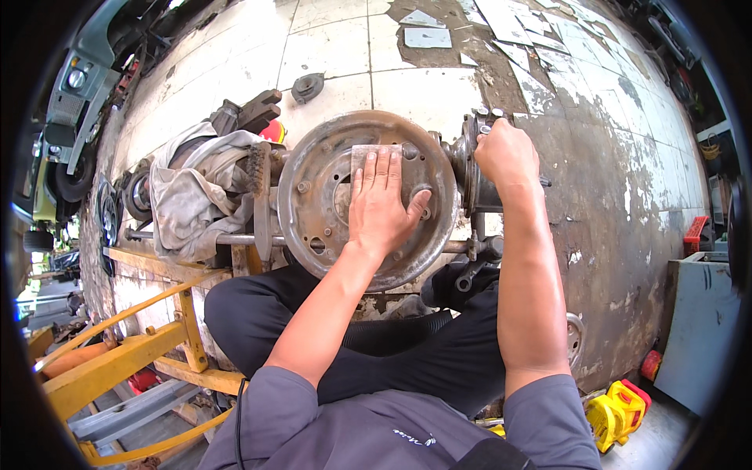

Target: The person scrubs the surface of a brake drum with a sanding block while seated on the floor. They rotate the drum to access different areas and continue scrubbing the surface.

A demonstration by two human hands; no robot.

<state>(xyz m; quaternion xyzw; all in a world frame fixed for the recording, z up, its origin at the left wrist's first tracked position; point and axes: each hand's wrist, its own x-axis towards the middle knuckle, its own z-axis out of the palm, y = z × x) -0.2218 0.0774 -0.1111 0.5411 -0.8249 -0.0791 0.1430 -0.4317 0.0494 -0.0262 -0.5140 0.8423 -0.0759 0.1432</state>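
A round, rusty metal drum backing plate [313, 149] stands in front of my lap, with holes and bolts in its face. My left hand [380, 204] lies flat on it, fingers stretched out over a small brownish-grey square that looks like sandpaper [368, 150]. To the right, my right hand [505, 153] is closed on the upper edge of a dark metal hub [472, 168] with shiny studs. The hidden side of my fingers there does not show. A grey rag [192, 192] drapes over the axle parts at the left, beside a wire brush [259, 168].
A yellow metal frame [125, 360] stands at lower left. A metal bar [251, 240] runs behind the plate. On the tiled floor lies a small round metal part [307, 88]. Broken tiles [428, 37] lie farther off. A blue-grey cabinet [697, 329] and a yellow case [619, 415] are at right.
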